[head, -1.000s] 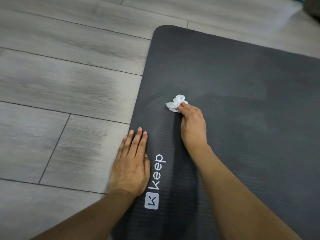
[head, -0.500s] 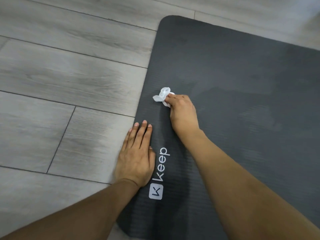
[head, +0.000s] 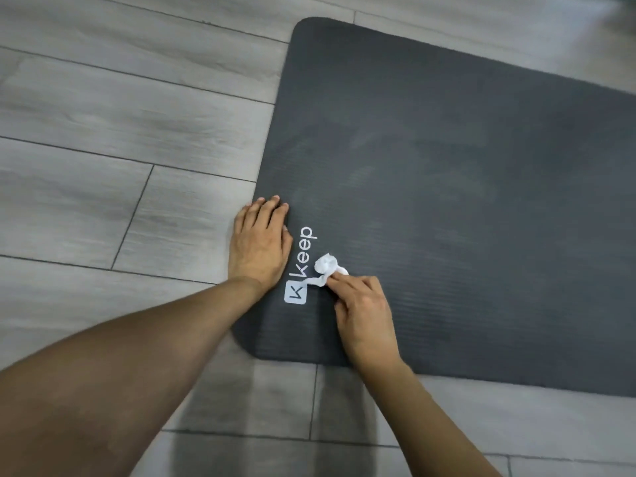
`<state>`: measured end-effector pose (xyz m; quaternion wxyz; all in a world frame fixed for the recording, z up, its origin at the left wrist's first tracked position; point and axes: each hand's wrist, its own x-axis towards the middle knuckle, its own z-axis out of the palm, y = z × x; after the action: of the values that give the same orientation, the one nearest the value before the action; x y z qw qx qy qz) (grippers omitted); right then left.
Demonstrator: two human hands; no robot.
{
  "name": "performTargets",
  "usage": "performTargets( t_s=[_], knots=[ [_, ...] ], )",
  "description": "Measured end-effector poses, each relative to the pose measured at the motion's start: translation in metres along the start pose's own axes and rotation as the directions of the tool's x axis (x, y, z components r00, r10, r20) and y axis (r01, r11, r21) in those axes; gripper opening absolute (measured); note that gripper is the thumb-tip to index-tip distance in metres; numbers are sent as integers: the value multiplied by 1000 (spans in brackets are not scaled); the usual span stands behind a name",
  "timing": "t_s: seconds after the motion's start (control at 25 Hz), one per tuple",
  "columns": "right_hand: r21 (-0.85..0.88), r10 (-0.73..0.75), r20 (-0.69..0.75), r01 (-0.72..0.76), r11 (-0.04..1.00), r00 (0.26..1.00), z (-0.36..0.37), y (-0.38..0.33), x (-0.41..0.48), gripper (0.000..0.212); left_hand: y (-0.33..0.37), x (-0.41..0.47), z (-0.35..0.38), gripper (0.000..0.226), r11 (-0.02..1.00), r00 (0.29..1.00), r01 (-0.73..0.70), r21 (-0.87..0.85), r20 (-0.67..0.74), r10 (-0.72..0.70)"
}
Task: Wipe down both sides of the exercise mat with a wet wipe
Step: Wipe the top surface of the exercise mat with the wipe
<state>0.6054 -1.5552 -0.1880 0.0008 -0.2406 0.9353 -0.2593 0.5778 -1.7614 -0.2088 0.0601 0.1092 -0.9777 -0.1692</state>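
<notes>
The dark grey exercise mat (head: 447, 208) lies flat on the grey wood-look plank floor (head: 103, 132), with its near-left rounded corner just ahead of the person. The right hand (head: 361, 304) pinches a crumpled white wet wipe (head: 327, 266) between thumb and fingertips and presses it onto the mat's top face, right beside the white "keep" logo (head: 296, 293); a thin tail of the wipe lies across the logo's lettering. The left hand (head: 260, 242) rests flat with its fingers straight along the mat's left edge, holding nothing, apparently pinning the mat down.

The step in hand looks to be wiping the upper side, here at the near-left corner. Faint darker streaks farther right and farther away suggest damp, already-wiped areas, though that is a judgement. The underside looks not yet reached. Next, the wipe needs firm strokes over the logo and out to the near edge, with the left hand bracing, before the mat is flipped.
</notes>
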Motion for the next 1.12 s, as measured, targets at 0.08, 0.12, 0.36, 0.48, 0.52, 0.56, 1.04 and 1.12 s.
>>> performTargets(
  t_s=[0.08,0.12,0.36,0.48,0.52,0.56,1.04,1.12],
  knots=[
    [58,21,2,-21,998,1000,-7,-6,-21,38,10,-14,-11,36,999,997,-46,14,-64,47],
    [124,90,-3,-89,988,996,-12,-11,-28,34,17,-26,-16,34,999,998,-40,-17,-49,40],
    [329,614,18,-584,742,789,-28,-1,-16,30,51,-74,-34,42,963,941,163,-215,327,-87],
    [255,522,109,-531,808,846,-21,-10,-9,24,61,-67,-36,50,932,914,264,-250,374,-159],
    [263,495,114,-506,821,862,-18,-16,-10,20,63,-65,-34,44,929,908,275,-247,385,-166],
    [275,478,111,-489,828,872,-17,-21,-11,16,63,-63,-31,35,937,908,254,-239,392,-146],
    [802,424,498,-588,108,756,-40,-22,-12,20,55,-77,-57,21,329,853,519,-789,504,-134],
    [826,409,475,-555,100,779,-42,-22,-11,17,58,-78,-65,22,310,867,495,-812,485,-114]
  ],
)
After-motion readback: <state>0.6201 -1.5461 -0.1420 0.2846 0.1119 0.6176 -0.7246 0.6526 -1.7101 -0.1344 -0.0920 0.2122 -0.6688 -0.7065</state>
